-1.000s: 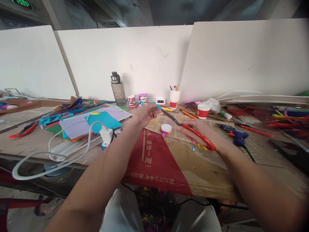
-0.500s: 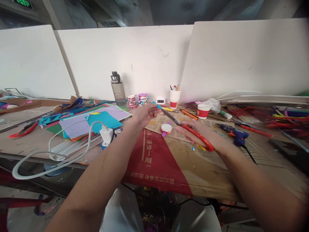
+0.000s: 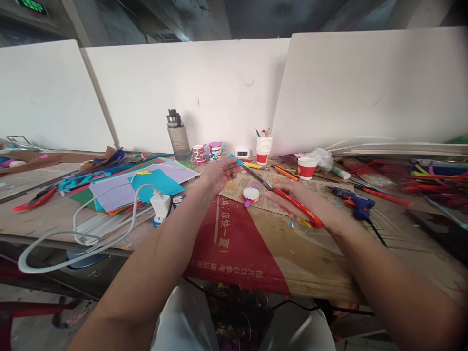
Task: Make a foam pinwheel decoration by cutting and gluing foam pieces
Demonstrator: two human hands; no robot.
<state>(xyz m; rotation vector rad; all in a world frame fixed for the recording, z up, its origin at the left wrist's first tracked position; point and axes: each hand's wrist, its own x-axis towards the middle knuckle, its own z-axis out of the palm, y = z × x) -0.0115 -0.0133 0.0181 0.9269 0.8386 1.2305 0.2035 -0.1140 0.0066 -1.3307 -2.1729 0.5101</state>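
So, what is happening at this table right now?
A person is cutting paper. The right hand holds red-handled scissors, whose blades meet a small blue paper strip pinched in the left hand. A small round red-and-white piece lies on the cardboard just below the blades.
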